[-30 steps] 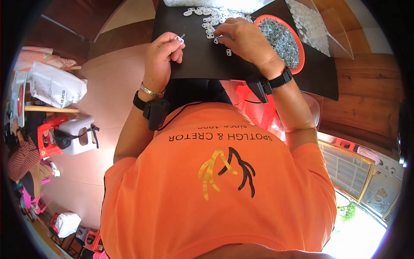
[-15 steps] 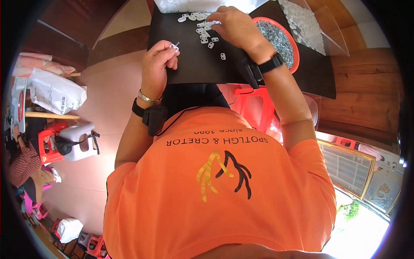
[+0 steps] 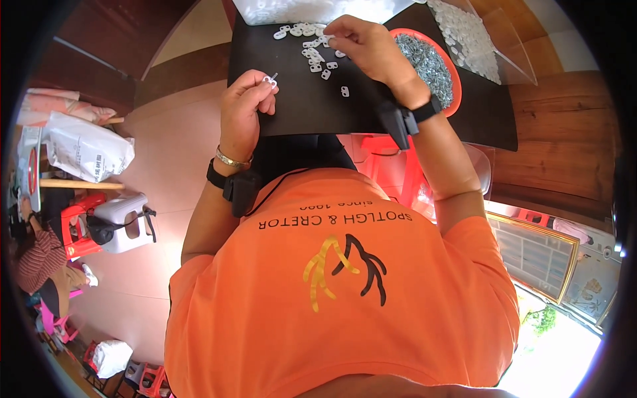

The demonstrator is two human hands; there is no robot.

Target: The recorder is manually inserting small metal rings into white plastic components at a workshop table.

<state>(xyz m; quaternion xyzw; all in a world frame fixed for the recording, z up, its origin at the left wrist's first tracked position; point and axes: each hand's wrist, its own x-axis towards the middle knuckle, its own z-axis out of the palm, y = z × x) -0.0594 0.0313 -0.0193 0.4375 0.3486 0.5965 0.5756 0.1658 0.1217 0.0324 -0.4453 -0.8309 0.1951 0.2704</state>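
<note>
Between the thumb and fingers of my left hand (image 3: 245,99) is a small white two-holed plastic piece (image 3: 270,81), with a thin grey metal pin sticking up from it. My right hand (image 3: 371,53) reaches over a loose pile of similar white plastic pieces (image 3: 315,56) on the dark tabletop (image 3: 298,109). Its thumb and forefinger close around a white piece (image 3: 328,40) at the pile's far right edge; the fingers partly hide it. One white piece (image 3: 345,91) lies apart, nearer to me.
Right of my right hand stands an orange-red bowl (image 3: 456,86) full of grey metal pins (image 3: 424,63). Beyond it, a clear box (image 3: 524,56) holds white round pieces. A translucent bin (image 3: 325,10) borders the far edge. At left, a person in a striped top (image 3: 40,255) sits near stools.
My right hand has drawn slightly right, its thumb and forefinger closing on a white piece. My left hand still holds its piece and pin. The whole view has shifted a little.
</note>
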